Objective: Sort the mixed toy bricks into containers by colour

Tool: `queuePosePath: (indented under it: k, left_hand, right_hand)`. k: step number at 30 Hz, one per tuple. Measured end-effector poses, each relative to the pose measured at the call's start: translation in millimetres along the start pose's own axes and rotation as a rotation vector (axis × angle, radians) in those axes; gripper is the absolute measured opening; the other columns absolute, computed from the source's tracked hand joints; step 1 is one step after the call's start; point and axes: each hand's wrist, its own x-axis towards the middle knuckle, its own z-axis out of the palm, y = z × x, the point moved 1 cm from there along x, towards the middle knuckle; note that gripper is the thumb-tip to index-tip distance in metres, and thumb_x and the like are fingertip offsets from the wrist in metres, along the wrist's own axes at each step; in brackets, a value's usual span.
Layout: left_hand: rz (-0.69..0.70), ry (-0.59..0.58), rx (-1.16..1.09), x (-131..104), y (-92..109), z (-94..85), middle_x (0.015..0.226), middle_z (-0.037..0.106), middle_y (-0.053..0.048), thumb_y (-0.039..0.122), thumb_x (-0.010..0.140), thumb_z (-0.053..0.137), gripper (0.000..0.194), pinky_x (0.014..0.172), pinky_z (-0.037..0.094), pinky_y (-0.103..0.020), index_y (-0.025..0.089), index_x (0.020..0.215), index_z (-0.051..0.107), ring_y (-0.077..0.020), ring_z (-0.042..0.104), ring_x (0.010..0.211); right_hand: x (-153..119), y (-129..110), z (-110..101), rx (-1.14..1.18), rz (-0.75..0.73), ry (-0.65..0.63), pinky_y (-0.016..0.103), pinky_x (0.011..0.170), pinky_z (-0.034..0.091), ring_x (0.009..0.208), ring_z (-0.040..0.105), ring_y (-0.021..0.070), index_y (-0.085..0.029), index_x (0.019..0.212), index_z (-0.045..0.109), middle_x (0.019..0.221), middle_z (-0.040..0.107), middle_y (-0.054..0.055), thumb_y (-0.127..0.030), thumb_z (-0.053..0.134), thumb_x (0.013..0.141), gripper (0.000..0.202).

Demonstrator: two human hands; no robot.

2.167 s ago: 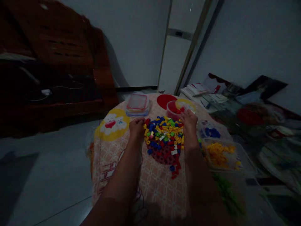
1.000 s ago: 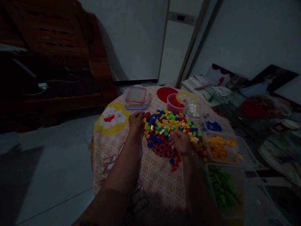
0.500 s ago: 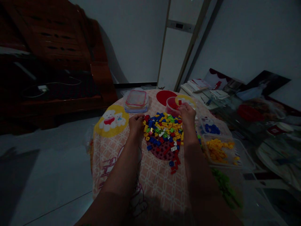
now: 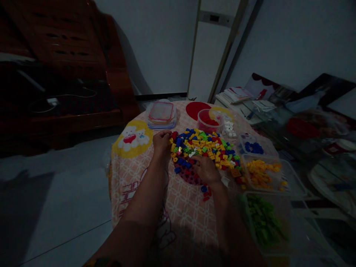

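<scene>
A heap of mixed toy bricks (image 4: 204,142) in yellow, blue, green, red and white lies on the patterned cloth. At its left edge my left hand (image 4: 161,142) is closed beside a red brick, its fingertips pressed together; what they hold is too small to make out. My right hand (image 4: 205,168) reaches into the near side of the heap, fingers bent down among the bricks, and whatever is between them is hidden. Behind the heap stands a round tub (image 4: 209,128) with red bricks, and white bricks (image 4: 228,128) lie beside it.
Clear boxes on the right hold blue bricks (image 4: 253,148), yellow bricks (image 4: 263,173) and green bricks (image 4: 263,218). Stacked lidded containers (image 4: 161,114) stand at the back left. A few red bricks (image 4: 206,196) lie near the front. A glass table with clutter is at the right.
My right hand has moved from the red tub, where it held a red brick, down and left into the heap. That brick is no longer visible in it. My left hand stays nearly in place.
</scene>
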Motion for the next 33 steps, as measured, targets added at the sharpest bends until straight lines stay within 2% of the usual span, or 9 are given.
queuePosePath:
  k: [3, 8, 13, 18, 22, 25, 28, 31, 33]
  left_hand:
    - [-0.025, 0.000, -0.037, -0.9, 1.6, -1.2, 0.077, 0.072, -0.005, 0.026, 0.059, 0.066, 0.026, 0.065, 0.053, -0.029, 0.017, 0.081, 0.075, -0.0185, 0.067, 0.068]
    - [-0.033, -0.006, -0.019, -3.2, 7.4, -1.6, 0.076, 0.071, -0.005, 0.025, 0.059, 0.066, 0.023, 0.066, 0.052, -0.030, 0.017, 0.079, 0.074, -0.0188, 0.067, 0.069]
    - [-0.049, -0.012, -0.059, -6.6, 8.9, 0.2, 0.077, 0.072, -0.006, 0.025, 0.061, 0.066, 0.022, 0.066, 0.054, -0.031, 0.017, 0.080, 0.074, -0.0194, 0.067, 0.070]
    - [-0.037, -0.008, -0.087, -4.5, 4.2, -0.2, 0.080, 0.074, -0.006, 0.025, 0.058, 0.067, 0.025, 0.065, 0.054, -0.030, 0.017, 0.081, 0.076, -0.0196, 0.068, 0.071]
    - [-0.033, -0.013, -0.080, -1.4, 0.6, -0.2, 0.080, 0.073, -0.005, 0.026, 0.058, 0.066, 0.026, 0.065, 0.053, -0.029, 0.018, 0.081, 0.075, -0.0183, 0.066, 0.070]
    - [-0.032, -0.017, -0.062, -2.8, 1.2, 0.4, 0.078, 0.071, -0.005, 0.029, 0.060, 0.066, 0.026, 0.066, 0.052, -0.030, 0.018, 0.082, 0.074, -0.0180, 0.066, 0.068]
    - [-0.034, -0.015, -0.055, -6.5, 3.9, 0.7, 0.078, 0.071, -0.004, 0.031, 0.061, 0.067, 0.026, 0.067, 0.053, -0.031, 0.018, 0.083, 0.074, -0.0184, 0.067, 0.069]
    - [-0.058, -0.025, -0.076, -10.0, 7.1, 1.5, 0.078, 0.072, -0.005, 0.031, 0.062, 0.068, 0.028, 0.066, 0.054, -0.031, 0.018, 0.085, 0.074, -0.0190, 0.067, 0.068]
    - [-0.078, -0.020, -0.088, -11.0, 8.5, 2.4, 0.078, 0.072, -0.005, 0.031, 0.062, 0.068, 0.028, 0.065, 0.053, -0.032, 0.017, 0.085, 0.074, -0.0193, 0.067, 0.067]
  right_hand:
    - [-0.9, -7.0, 2.1, -0.144, 0.025, -0.046, 0.029, 0.088, 0.052, 0.098, 0.076, 0.0220, -0.025, 0.131, 0.076, 0.103, 0.083, 0.005, -0.012, 0.067, 0.090, 0.044]
    - [1.8, -8.5, 11.7, -0.278, 0.015, -0.043, 0.032, 0.096, 0.051, 0.115, 0.074, 0.0255, -0.027, 0.135, 0.072, 0.119, 0.081, 0.008, -0.018, 0.066, 0.095, 0.042]
    - [-0.3, -7.1, 11.9, -0.254, 0.013, -0.020, 0.034, 0.095, 0.051, 0.112, 0.074, 0.0266, -0.024, 0.132, 0.073, 0.115, 0.081, 0.010, -0.020, 0.065, 0.096, 0.038]
    - [0.3, 1.5, 2.9, 0.153, 0.040, 0.177, 0.031, 0.082, 0.056, 0.088, 0.075, 0.0219, -0.022, 0.105, 0.079, 0.091, 0.080, 0.005, -0.031, 0.068, 0.092, 0.018]
    - [16.0, 13.7, -3.1, 0.650, 0.128, 0.332, 0.027, 0.053, 0.054, 0.061, 0.070, 0.0186, -0.019, 0.098, 0.074, 0.075, 0.074, 0.001, -0.039, 0.070, 0.082, 0.025]
    - [41.8, 17.5, -16.9, 0.883, 0.159, 0.443, 0.022, 0.041, 0.049, 0.052, 0.066, 0.0164, -0.018, 0.095, 0.070, 0.065, 0.069, -0.002, -0.037, 0.075, 0.074, 0.029]
    - [78.8, 16.7, -43.4, 0.978, 0.141, 0.573, 0.020, 0.043, 0.051, 0.052, 0.067, 0.0146, -0.018, 0.097, 0.068, 0.065, 0.067, -0.003, -0.030, 0.075, 0.072, 0.029]
    - [112.6, 15.9, -73.3, 1.030, 0.088, 0.714, 0.024, 0.053, 0.060, 0.061, 0.071, 0.0159, -0.015, 0.118, 0.067, 0.073, 0.067, -0.003, -0.023, 0.071, 0.075, 0.044]
    - [121.9, 15.6, -86.4, 1.015, 0.023, 0.785, 0.029, 0.060, 0.064, 0.069, 0.074, 0.0172, -0.014, 0.131, 0.063, 0.080, 0.068, -0.002, -0.024, 0.068, 0.078, 0.055]
